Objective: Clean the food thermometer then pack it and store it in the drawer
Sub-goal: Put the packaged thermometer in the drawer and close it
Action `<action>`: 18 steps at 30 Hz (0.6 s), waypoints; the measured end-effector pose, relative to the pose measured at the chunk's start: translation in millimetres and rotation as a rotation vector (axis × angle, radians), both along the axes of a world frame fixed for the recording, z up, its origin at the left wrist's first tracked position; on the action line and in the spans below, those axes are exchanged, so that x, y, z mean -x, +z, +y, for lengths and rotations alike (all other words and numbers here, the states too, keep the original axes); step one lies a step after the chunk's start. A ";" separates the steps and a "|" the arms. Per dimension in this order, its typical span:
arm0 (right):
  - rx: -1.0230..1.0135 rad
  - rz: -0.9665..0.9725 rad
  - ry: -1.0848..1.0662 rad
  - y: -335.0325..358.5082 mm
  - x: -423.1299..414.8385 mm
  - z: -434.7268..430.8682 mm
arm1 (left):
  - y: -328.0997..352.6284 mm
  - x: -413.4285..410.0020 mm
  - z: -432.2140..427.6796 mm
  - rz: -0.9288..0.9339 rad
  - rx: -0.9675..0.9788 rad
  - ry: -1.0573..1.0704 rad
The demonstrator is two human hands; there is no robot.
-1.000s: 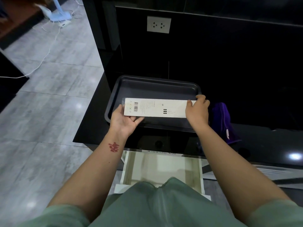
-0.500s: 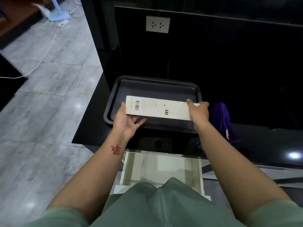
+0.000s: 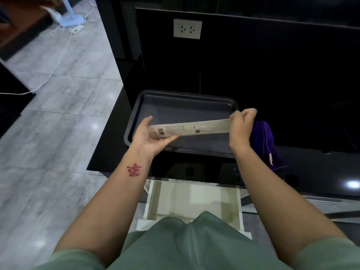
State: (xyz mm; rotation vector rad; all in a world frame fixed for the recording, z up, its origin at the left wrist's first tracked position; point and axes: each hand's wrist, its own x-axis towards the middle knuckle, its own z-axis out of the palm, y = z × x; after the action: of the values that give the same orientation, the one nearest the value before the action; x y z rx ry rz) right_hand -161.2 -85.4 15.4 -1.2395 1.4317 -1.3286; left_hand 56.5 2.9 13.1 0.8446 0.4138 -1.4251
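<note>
Our left hand [image 3: 151,136] cradles the near-left end of the long white thermometer box [image 3: 196,128], fingers loosely curled. Our right hand [image 3: 240,126] pinches its far-right end tight, above the dark tray [image 3: 187,100]. The open drawer [image 3: 239,207] sits nearer us, below.

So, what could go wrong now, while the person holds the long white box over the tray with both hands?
1. The long white cardboard box is held only at its ends, by the left hand and the right hand; a loose grip could drop it onto the dark metal baking tray.
2. The open white drawer sits close to the body; the person could bump it.
3. The purple cloth lies beside the right hand and could be dragged along.
</note>
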 end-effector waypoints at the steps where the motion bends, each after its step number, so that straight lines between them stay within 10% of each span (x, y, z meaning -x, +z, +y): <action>1: 0.015 -0.015 0.025 0.7 0.8 1.8 | 0.7 -0.8 -0.7 0.017 0.014 0.053; 18: 0.056 1.063 0.670 -33.1 16.2 13.6 | -6.4 -1.4 11.1 -0.008 0.204 0.236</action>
State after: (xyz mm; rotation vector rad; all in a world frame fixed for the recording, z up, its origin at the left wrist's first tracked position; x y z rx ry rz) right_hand -177.5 -71.8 -17.7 -2.3707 1.3758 -0.1957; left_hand 57.9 14.1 6.7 0.6154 0.3433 -1.2208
